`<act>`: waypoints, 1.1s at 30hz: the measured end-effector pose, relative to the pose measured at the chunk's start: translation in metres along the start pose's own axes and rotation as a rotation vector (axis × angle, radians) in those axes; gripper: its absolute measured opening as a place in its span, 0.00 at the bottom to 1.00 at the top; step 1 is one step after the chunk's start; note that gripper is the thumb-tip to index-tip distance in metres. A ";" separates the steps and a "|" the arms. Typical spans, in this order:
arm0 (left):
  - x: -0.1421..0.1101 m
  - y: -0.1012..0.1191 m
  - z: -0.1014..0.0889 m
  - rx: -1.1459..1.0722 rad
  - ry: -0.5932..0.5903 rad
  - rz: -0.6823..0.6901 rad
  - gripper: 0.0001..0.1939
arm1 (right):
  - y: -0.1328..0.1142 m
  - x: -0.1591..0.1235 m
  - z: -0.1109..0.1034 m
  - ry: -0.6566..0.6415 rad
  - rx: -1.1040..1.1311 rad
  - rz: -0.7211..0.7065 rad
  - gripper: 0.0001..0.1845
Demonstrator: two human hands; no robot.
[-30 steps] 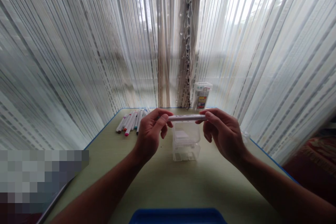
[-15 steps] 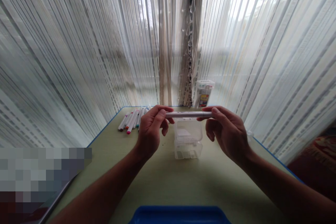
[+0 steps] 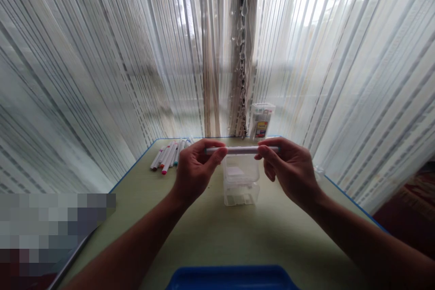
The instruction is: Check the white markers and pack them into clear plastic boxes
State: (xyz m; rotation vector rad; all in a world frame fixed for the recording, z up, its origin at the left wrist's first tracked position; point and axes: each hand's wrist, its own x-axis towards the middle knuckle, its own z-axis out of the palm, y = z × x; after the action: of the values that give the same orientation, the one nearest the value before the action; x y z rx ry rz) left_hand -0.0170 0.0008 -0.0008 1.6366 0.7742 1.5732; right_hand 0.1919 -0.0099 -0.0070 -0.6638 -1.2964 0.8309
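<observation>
A white marker pen [image 3: 242, 150] with teal ends lies level between my two hands, raised above the table. My left hand [image 3: 197, 163] pinches its left part between thumb and fingers. On the other side, my right hand [image 3: 288, 163] is closed on its right part in the same way. Behind and below the marker stands a clear plastic box [image 3: 241, 194] with its lid tipped up; the marker and fingers cover the lid's top edge. Several white markers [image 3: 170, 156] with coloured ends lie in a pile left of my left hand, which partly hides them.
A clear case [image 3: 262, 122] with a yellow and red label stands at the table's far edge. A blue tray [image 3: 233, 278] is at the near edge of the green table [image 3: 217, 235]. Striped curtains [image 3: 84, 77] hang behind. A small clear object [image 3: 318, 172] sits beyond my right wrist.
My fingers have shifted inward along the marker, so both its teal ends now show past them. The marker stays level and in both hands. The view has swayed slightly.
</observation>
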 end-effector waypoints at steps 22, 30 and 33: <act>0.002 0.001 0.002 -0.107 0.000 -0.045 0.12 | 0.002 0.002 -0.001 0.046 0.103 0.038 0.13; -0.001 -0.002 0.001 -0.032 -0.013 -0.068 0.15 | 0.004 0.001 0.000 0.013 0.012 0.008 0.12; 0.000 -0.002 0.002 -0.086 -0.006 -0.073 0.15 | 0.003 0.001 0.000 0.001 0.012 0.009 0.12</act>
State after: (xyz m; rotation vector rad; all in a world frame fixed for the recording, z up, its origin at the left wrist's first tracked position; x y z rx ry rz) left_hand -0.0148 0.0020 -0.0022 1.5336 0.7443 1.5293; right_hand 0.1912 -0.0072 -0.0087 -0.6608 -1.2874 0.8451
